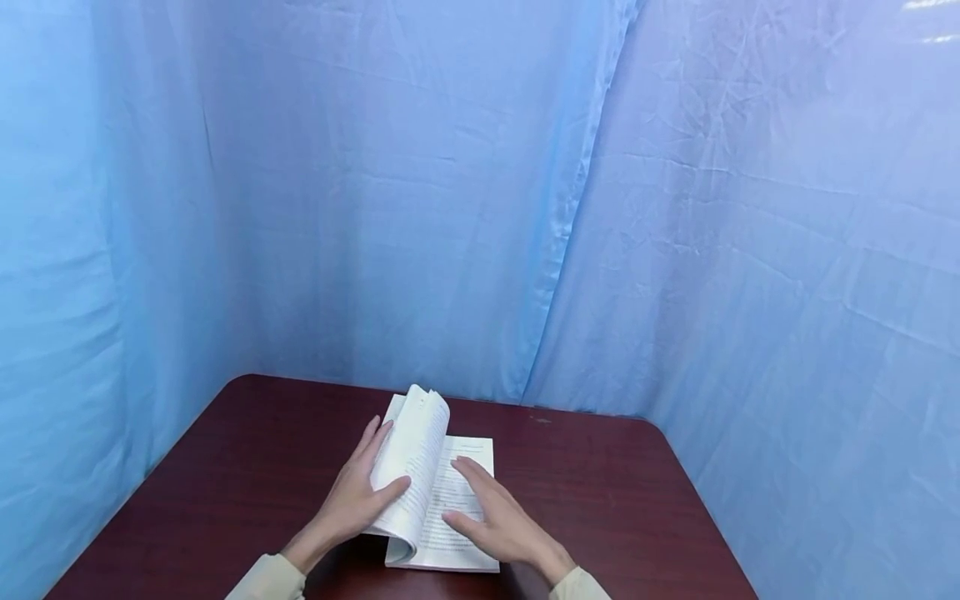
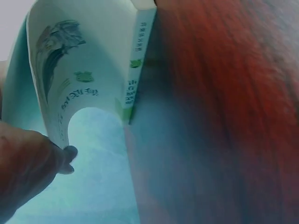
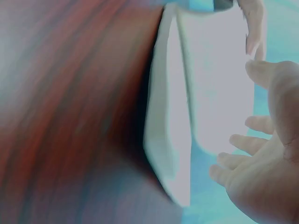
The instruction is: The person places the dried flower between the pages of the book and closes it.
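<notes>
A paperback book [image 1: 457, 546] lies spread on the table, its left-hand pages [image 1: 420, 442] lifted and bowed over in a curl. My left hand [image 1: 354, 504] grips these lifted pages at their outer edge, thumb on top. The left wrist view shows the curled cover [image 2: 79, 60], with a leaf emblem and printed characters, and the spine [image 2: 133, 65]. My right hand [image 1: 504, 521] is spread over the right-hand page [image 1: 480, 450], its fingers extended and apart. In the right wrist view that hand's fingers [image 3: 247, 144] are separated, with nothing between them.
A dark red-brown wooden table [image 1: 600, 500] with rounded far corners carries the book near its front edge. Blue cloth curtains [image 1: 420, 208] hang behind the table and on both sides of it.
</notes>
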Motion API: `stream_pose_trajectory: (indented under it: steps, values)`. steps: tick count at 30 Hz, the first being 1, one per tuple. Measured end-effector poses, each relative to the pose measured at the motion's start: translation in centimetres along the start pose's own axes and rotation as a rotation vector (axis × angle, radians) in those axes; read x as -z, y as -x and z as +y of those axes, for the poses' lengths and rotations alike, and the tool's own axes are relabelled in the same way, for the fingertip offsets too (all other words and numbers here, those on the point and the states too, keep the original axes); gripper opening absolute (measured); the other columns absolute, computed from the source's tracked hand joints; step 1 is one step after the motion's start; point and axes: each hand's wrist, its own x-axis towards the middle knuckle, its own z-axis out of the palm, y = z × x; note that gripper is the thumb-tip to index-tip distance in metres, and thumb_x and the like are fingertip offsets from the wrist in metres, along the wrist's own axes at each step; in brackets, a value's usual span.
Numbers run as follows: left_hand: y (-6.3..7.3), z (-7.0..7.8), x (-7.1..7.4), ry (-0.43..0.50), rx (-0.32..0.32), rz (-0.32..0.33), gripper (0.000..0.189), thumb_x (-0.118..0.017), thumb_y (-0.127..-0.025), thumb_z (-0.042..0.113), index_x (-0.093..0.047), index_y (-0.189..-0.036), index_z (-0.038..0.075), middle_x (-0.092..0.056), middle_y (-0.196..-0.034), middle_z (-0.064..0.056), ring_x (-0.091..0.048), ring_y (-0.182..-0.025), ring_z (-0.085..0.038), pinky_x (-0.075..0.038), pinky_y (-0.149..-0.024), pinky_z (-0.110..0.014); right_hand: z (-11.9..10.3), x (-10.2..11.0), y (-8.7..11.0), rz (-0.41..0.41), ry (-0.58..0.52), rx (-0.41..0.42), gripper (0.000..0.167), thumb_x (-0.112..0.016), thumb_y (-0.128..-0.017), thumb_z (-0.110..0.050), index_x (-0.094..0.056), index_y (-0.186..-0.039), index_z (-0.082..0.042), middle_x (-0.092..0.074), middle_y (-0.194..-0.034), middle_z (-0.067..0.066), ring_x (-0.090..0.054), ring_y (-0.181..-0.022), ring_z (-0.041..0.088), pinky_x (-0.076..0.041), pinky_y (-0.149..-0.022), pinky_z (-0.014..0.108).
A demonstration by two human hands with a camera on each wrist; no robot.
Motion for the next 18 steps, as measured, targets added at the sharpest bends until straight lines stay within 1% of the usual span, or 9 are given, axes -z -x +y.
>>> stream_pose_trajectory:
  steps: [3,7,8,10,12,14,16,18]
  values:
    - [-0.1,0.4,0.1,-0.006,0.011,0.004,0.094,-0.088,-0.095,0.024,-0.041,-0.172,-0.001,-0.028,-0.183,-0.032,-0.042,-0.164,-0.055,-0.041,-0.130,-0.072,-1.0,-0.6,-1.2,0.006,-0.068,0.009,0.078,-0.064,-0.115,-0.045,-0.034,-0.177,-0.008,-0.040,-0.183,0.014,-0.040,-0.171,0.038,-0.038,-0.136,0.065]
    - [-0.2,1.0,-0.2,0.022,0.041,-0.009,0.092,-0.085,-0.096,0.019,-0.039,-0.173,-0.003,-0.040,-0.178,-0.032,-0.050,-0.161,-0.049,-0.044,-0.130,-0.066,-1.7,-1.1,-2.1,0.010,-0.130,0.002,0.077,-0.061,-0.116,-0.044,-0.030,-0.179,-0.010,-0.035,-0.186,0.011,-0.036,-0.173,0.037,-0.035,-0.137,0.066]
    - [-0.2,1.1,-0.2,0.045,0.046,-0.016,0.093,-0.084,-0.096,0.016,-0.036,-0.174,-0.002,-0.043,-0.177,-0.032,-0.055,-0.157,-0.047,-0.050,-0.126,-0.062,-1.8,-1.1,-2.2,0.011,-0.144,0.000,0.077,-0.060,-0.117,-0.044,-0.030,-0.179,-0.010,-0.034,-0.186,0.011,-0.035,-0.173,0.037,-0.035,-0.137,0.065]
    - [-0.3,1.4,-0.4,0.103,0.053,-0.035,0.096,-0.081,-0.097,0.010,-0.029,-0.177,0.000,-0.044,-0.176,-0.032,-0.065,-0.145,-0.042,-0.060,-0.114,-0.051,-2.0,-1.2,-2.4,0.012,-0.174,0.001,0.075,-0.058,-0.118,-0.043,-0.029,-0.179,-0.010,-0.033,-0.187,0.011,-0.036,-0.172,0.037,-0.038,-0.137,0.062]
    - [-0.3,1.6,-0.5,0.171,0.061,-0.061,0.100,-0.078,-0.098,0.005,-0.021,-0.180,0.005,-0.041,-0.178,-0.032,-0.070,-0.134,-0.037,-0.064,-0.100,-0.039,-2.2,-1.2,-2.5,0.013,-0.218,0.008,0.073,-0.055,-0.120,-0.041,-0.029,-0.179,-0.009,-0.032,-0.187,0.012,-0.039,-0.171,0.039,-0.041,-0.135,0.060]
    - [-0.5,1.9,-0.6,0.251,0.080,-0.103,0.100,-0.073,-0.099,0.002,-0.017,-0.182,0.010,-0.037,-0.179,-0.032,-0.074,-0.123,-0.033,-0.065,-0.086,-0.030,-2.4,-1.2,-2.7,0.011,-0.273,0.015,0.070,-0.051,-0.121,-0.039,-0.028,-0.180,-0.008,-0.031,-0.187,0.015,-0.040,-0.170,0.042,-0.043,-0.134,0.061]
    - [-0.6,2.0,-0.5,0.324,0.094,-0.153,0.098,-0.069,-0.101,0.001,-0.017,-0.183,0.013,-0.033,-0.182,-0.032,-0.074,-0.123,-0.033,-0.065,-0.085,-0.030,-2.6,-1.1,-2.8,0.004,-0.341,0.018,0.067,-0.047,-0.123,-0.037,-0.027,-0.180,-0.008,-0.028,-0.188,0.017,-0.038,-0.170,0.045,-0.041,-0.135,0.063]
    - [-0.7,2.3,-0.5,0.397,0.102,-0.210,0.094,-0.066,-0.104,0.002,-0.017,-0.183,0.015,-0.031,-0.182,-0.032,-0.074,-0.125,-0.037,-0.067,-0.084,-0.034,-2.7,-1.1,-2.9,0.000,-0.395,0.014,0.065,-0.044,-0.123,-0.036,-0.026,-0.180,-0.010,-0.026,-0.188,0.017,-0.037,-0.170,0.047,-0.039,-0.135,0.064]
